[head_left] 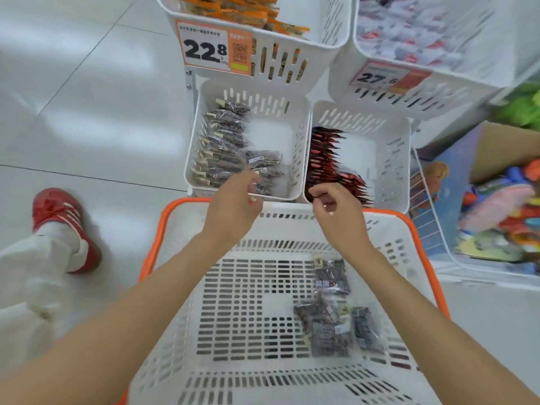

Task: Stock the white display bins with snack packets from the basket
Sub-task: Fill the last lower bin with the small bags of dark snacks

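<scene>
Under the left hand (233, 200), packets (264, 171) partly hidden.

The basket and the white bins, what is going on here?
A person is moving dark snack packets from the orange-rimmed basket into the lower left bin. The left hand pinches one packet at that bin's front edge. The right hand, curled and seemingly empty, hovers by the red packets. A few packets lie in the basket.
</scene>
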Motion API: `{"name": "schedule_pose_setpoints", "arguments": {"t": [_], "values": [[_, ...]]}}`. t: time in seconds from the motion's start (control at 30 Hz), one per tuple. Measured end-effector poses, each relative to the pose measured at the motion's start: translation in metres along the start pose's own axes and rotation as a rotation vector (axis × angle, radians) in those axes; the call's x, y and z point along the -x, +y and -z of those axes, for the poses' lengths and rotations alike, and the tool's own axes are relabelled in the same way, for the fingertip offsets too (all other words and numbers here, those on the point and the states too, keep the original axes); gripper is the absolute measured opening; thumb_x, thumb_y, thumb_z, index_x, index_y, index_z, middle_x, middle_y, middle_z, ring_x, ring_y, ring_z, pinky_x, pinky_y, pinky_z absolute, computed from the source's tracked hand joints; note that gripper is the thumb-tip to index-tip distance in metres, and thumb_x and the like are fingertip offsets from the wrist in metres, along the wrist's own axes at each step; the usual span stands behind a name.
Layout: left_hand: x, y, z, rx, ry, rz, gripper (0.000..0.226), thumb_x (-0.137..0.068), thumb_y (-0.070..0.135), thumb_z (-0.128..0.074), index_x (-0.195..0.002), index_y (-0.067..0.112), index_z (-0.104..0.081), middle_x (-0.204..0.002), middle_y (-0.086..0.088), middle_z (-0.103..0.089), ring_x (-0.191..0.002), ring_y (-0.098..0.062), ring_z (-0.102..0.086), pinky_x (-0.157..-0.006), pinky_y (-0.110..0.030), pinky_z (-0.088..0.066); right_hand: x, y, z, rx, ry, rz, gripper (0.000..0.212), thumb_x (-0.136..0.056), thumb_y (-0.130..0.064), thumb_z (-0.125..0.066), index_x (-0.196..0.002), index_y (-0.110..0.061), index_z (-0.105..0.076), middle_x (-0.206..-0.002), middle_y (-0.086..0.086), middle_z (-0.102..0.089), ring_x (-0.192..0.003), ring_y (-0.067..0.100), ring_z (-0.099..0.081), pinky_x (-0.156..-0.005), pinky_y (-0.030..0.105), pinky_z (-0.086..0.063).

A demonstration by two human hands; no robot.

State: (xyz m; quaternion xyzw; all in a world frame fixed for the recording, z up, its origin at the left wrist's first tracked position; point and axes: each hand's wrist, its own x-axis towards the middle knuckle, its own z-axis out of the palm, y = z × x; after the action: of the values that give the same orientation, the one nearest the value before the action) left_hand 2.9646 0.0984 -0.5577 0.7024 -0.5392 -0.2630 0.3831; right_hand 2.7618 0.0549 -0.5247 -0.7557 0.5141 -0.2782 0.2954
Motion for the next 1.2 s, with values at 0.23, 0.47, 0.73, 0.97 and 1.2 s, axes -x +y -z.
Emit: {"name": "schedule_pose_setpoints", "arguments": {"t": [0.23, 0.47, 0.73, 0.97, 1.2], "values": [[0.090, -0.007, -0.035, 0.107, -0.277, 0.155, 0.033, -0.086, 0.009, -0.069, -0.115, 0.018, -0.058, -0.098, -0.003, -0.057, -0.073, -0.020, -0.058, -0.069, -0.036, -0.054, 0.115, 0.108, -0.002, 0.304, -0.726, -0.497, 0.056, -0.093, -0.020, -0.063, -0.144, -0.014, -0.042, -0.147, 0.007, -0.044, -0.130, 0.022, -0.046, -0.097, 0.022, -0.040], [0.132, -0.037, -0.038, 0.052, -0.352, 0.352, 0.033, -0.086, 0.008, -0.068, -0.114, 0.024, -0.058, -0.110, 0.000, -0.057, -0.083, -0.018, -0.059, -0.065, -0.024, -0.052, 0.137, 0.132, -0.014, 0.585, -0.805, -0.410, 0.035, -0.083, -0.028, -0.073, -0.114, -0.020, -0.059, -0.103, 0.004, -0.065, -0.094, 0.024, -0.062, -0.077, 0.033, -0.050], [0.155, -0.004, -0.059, 0.321, -0.728, 0.170, 0.095, -0.065, 0.031, -0.089, -0.142, 0.042, -0.035, -0.131, 0.031, -0.046, -0.121, 0.007, -0.049, -0.093, -0.017, -0.046, 0.089, 0.054, 0.009, -0.337, -0.640, -0.691, 0.046, -0.096, -0.047, -0.051, -0.099, -0.004, -0.068, -0.067, 0.000, -0.067, -0.070, 0.012, -0.064, -0.082, 0.029, -0.056], [0.145, -0.004, -0.055, 0.814, -0.740, 0.826, 0.085, -0.062, 0.040, -0.078, -0.137, 0.024, -0.042, -0.127, -0.006, -0.052, -0.121, -0.025, -0.052, -0.091, -0.054, -0.052, 0.085, 0.064, 0.006, -0.872, -0.670, -0.738, 0.052, -0.101, -0.042, -0.039, -0.124, -0.001, -0.061, -0.114, 0.014, -0.070, -0.108, 0.025, -0.066, -0.097, 0.036, -0.052], [0.133, -0.029, -0.024, 1.081, -0.625, 0.900, 0.062, -0.072, 0.016, -0.051, -0.132, 0.004, -0.051, -0.129, -0.025, -0.058, -0.117, -0.044, -0.056, -0.096, -0.064, -0.045, 0.131, 0.155, -0.034, 0.662, -0.956, -0.230, 0.086, -0.088, -0.043, -0.068, -0.155, -0.026, -0.017, -0.163, 0.005, -0.012, -0.149, 0.027, -0.012, -0.120, 0.050, -0.014]]}}
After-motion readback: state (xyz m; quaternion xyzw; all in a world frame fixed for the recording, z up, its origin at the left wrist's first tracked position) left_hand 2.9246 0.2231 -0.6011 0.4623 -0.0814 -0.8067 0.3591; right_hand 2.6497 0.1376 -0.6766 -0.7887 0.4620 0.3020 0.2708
